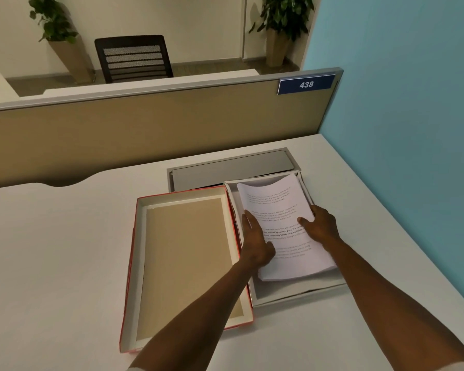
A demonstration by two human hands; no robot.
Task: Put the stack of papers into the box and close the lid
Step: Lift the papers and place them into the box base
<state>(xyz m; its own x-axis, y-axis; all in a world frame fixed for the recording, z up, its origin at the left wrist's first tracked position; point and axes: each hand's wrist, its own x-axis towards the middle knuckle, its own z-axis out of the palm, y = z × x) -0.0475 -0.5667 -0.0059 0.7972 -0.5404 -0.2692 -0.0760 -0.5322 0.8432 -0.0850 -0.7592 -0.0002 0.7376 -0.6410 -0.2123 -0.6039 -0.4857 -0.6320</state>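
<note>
Papers: stack of papers (279, 207) tilted in box (292, 294)
Left hand (256, 241): grips stack's left edge
Right hand (319, 226): grips right edge
Lid (150, 263): upturned beside box

Lighting: dim, warm, even indoor light; your forearms cast soft shadows on the bench (65, 250). Quality: wide-angle bowing at edges; printed text slightly soft; no glare.

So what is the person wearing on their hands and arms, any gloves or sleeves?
No gloves: the left hand and right hand are bare, with no rings or watch visible. Both forearms are uncovered; only a pale sleeve edge shows at the frame's bottom.
</note>
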